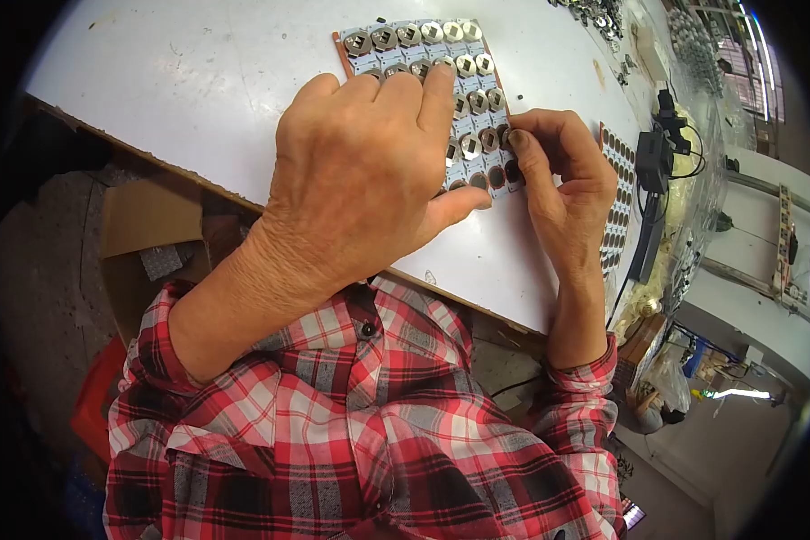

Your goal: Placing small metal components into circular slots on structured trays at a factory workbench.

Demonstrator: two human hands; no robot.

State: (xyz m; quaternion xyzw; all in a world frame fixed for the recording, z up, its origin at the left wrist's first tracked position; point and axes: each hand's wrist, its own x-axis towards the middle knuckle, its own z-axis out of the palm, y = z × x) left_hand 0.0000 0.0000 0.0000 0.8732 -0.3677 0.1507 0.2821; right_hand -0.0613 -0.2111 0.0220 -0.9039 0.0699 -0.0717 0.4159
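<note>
Panel of small boards, pale blue, lies on the white surface under both hands; I count two such panels, the second panel lying to the right, beyond the right hand. Six metal discs fill the far row of the first one. In the row below, I get two at its right end in full view; the left hand hides much of the rest. At least three dark rounds show along the near side.

From here I see the left grip spread, thumb well apart from the forefinger, whose tip is over the second row; its underside is hidden. On the right, thumb and forefinger come close together at the panel's right edge; I can't tell whether they clamp anything.

Two dark bits lie just outside the panel. The surface's near edge slants below the hands, with a white strip between it and the panel; a broader white stretch extends left.
</note>
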